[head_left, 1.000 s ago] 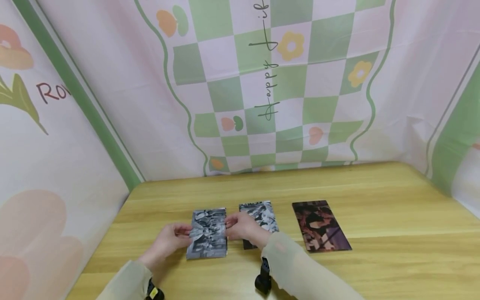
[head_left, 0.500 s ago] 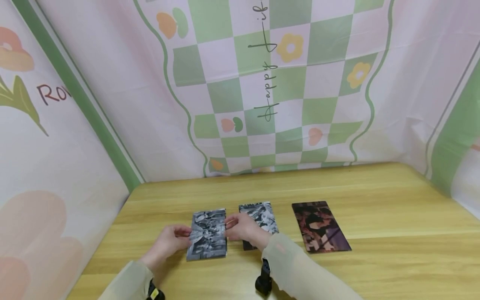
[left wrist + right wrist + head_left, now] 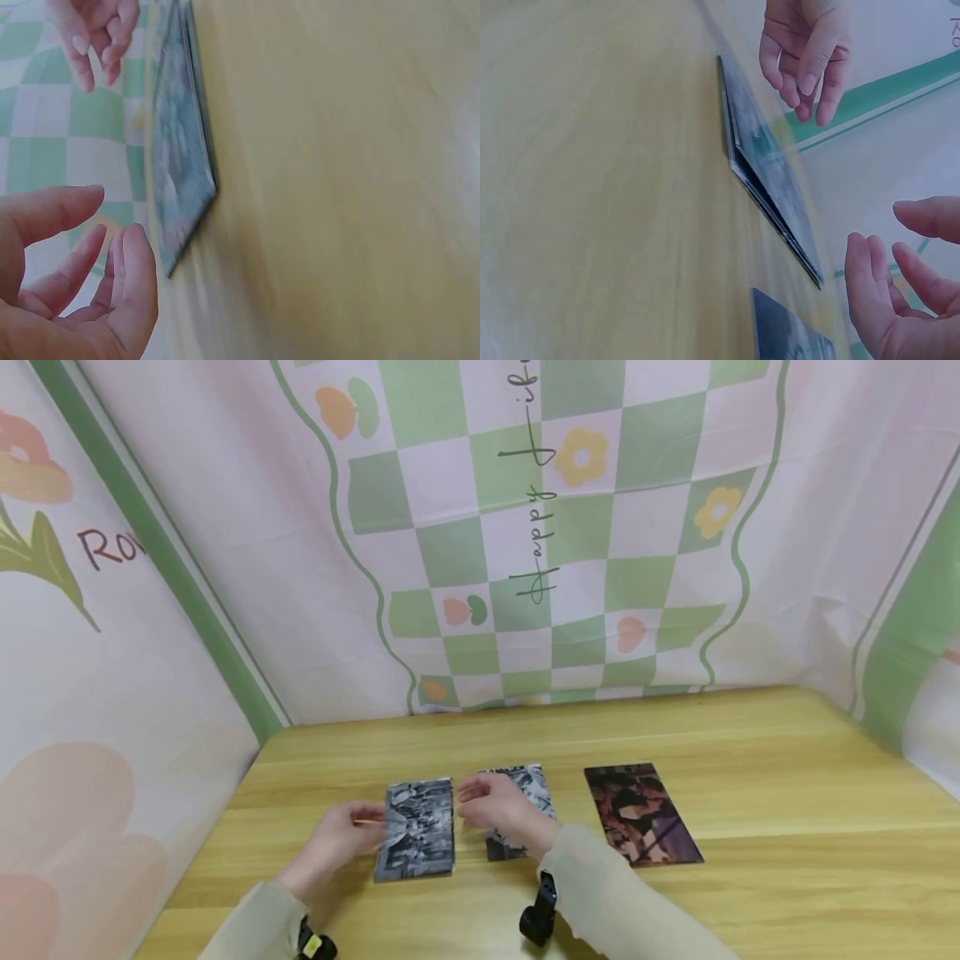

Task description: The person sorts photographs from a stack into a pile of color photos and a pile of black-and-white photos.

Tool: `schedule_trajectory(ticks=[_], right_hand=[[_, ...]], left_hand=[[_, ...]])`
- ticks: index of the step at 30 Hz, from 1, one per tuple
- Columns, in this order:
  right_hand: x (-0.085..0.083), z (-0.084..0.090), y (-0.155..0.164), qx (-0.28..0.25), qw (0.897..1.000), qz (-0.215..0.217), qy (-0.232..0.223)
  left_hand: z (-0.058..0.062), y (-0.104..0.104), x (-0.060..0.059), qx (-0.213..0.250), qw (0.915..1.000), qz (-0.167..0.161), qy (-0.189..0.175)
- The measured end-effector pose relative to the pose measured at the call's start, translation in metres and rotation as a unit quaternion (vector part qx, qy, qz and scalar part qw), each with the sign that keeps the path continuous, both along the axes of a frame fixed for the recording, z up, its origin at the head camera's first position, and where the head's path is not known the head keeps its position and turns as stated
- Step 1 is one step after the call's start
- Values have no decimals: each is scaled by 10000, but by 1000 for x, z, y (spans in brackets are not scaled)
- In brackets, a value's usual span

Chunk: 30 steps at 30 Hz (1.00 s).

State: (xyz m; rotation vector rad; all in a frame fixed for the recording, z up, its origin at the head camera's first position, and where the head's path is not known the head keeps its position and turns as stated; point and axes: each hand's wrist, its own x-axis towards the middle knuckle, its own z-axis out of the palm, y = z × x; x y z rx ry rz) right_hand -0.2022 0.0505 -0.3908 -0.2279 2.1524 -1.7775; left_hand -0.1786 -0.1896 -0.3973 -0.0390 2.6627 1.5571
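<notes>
A black-and-white picture card (image 3: 418, 831) lies on the table, its long sides running away from me. The right wrist view shows more than one layer in this stack (image 3: 776, 191), with a narrow gap along an edge. My left hand (image 3: 341, 839) hovers at its left side, fingers loosely bent and apart from it in the left wrist view. Just off the right side is my right hand (image 3: 506, 810), thumb and fingers parted and holding nothing. That hand partly covers a second black-and-white picture card (image 3: 528, 793).
A dark reddish picture card (image 3: 641, 814) lies farther right on the wooden table (image 3: 787, 777). Behind the table hangs a green-and-white checked cloth (image 3: 517, 527). Each wrist wears a small black camera (image 3: 538, 914).
My right hand has let go of the stack's right edge and lifted slightly up and to the right. My left hand has loosened from the left edge. The cards lie where they were.
</notes>
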Motion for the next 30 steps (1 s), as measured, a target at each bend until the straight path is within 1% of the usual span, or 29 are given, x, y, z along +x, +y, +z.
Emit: schedule_trajectory(ticks=[4, 11, 17, 20, 25, 30], right_hand=[[1, 3, 7, -75, 9999, -71, 37], [1, 7, 22, -81, 9996, -229, 152], [0, 9, 37, -237, 9994, -226, 112], [0, 11, 44, -170, 9995, -259, 97], [2, 13, 54, -217, 9994, -279, -11], [4, 16, 64, -319, 9992, -223, -72]], left_hand=[[6, 8, 2, -158, 9998, 14, -96], [10, 23, 2, -64, 9999, -83, -108], [12, 36, 0, 198, 9995, -207, -92], [14, 42, 0, 347, 9990, -283, -85], [15, 54, 1, 594, 9963, -620, -8], [17, 64, -1, 711, 9930, -936, -65]])
